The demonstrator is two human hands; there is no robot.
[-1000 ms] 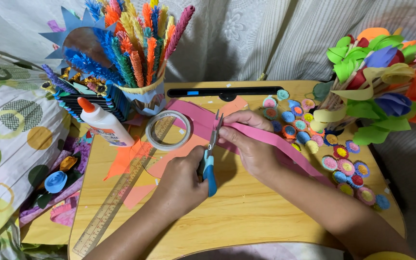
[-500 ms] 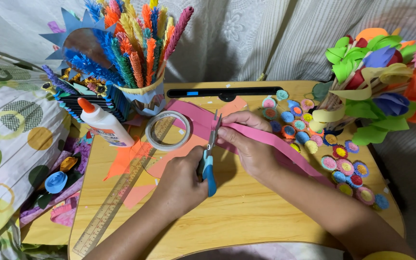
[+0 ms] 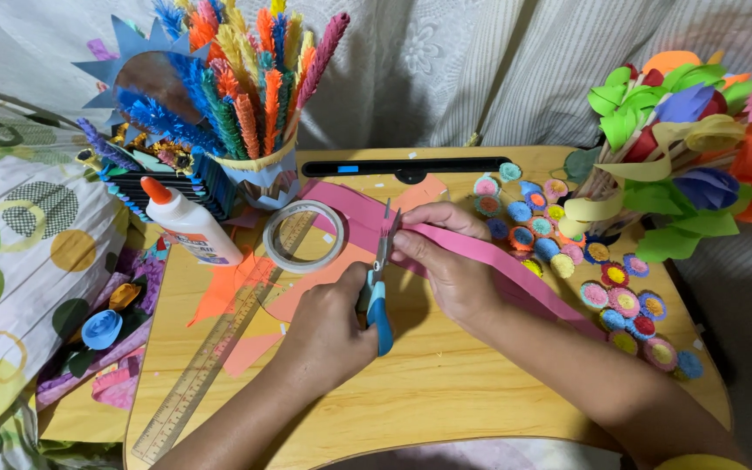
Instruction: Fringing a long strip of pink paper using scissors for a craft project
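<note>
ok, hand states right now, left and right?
Left hand: closed on the blue-handled scissors.
Right hand: pinching the pink paper strip at the blades.

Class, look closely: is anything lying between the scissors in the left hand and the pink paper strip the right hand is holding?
Nothing visible does. The left hand holds the scissors with the blades already at the edge of the pink paper strip, just beside the right hand. The tape roll lies off to the side.
</note>
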